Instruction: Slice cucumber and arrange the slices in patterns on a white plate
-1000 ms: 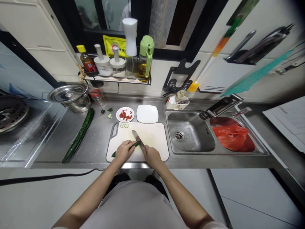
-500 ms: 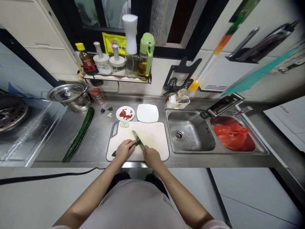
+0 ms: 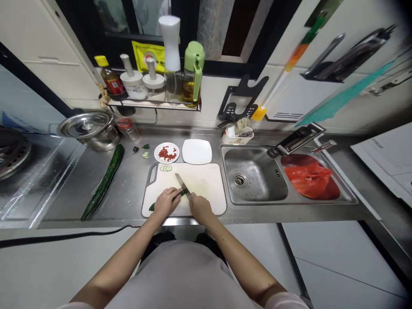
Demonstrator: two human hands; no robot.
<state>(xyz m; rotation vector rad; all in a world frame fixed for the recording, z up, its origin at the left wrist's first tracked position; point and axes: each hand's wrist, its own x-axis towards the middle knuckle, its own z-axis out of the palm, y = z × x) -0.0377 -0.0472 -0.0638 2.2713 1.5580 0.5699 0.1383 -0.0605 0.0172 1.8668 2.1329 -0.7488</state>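
Note:
On the white cutting board [image 3: 209,189] lies a piece of cucumber [image 3: 152,207], mostly covered by my left hand [image 3: 166,202], whose fingers are closed over it. My right hand [image 3: 201,208] grips the handle of a kitchen knife [image 3: 180,179]. The blade crosses the cucumber's right end, close by my left fingertips, its tip pointing away to the upper left. A few thin cucumber slices [image 3: 166,168] lie at the board's far left corner. Behind the board stand a small plate [image 3: 157,158] of chopped red pieces [image 3: 167,152] and a bare white square plate [image 3: 197,151].
A whole cucumber [image 3: 104,184] lies left of the board, near cucumber scraps [image 3: 145,155] and a lidded steel pot [image 3: 106,139]. To the right is a sink [image 3: 257,189] with a red plastic bag [image 3: 309,180]. A seasoning rack [image 3: 154,105] hangs behind.
The whole view has shifted slightly left. Both hands, the knife and the cucumber hold nearly the same places on the board.

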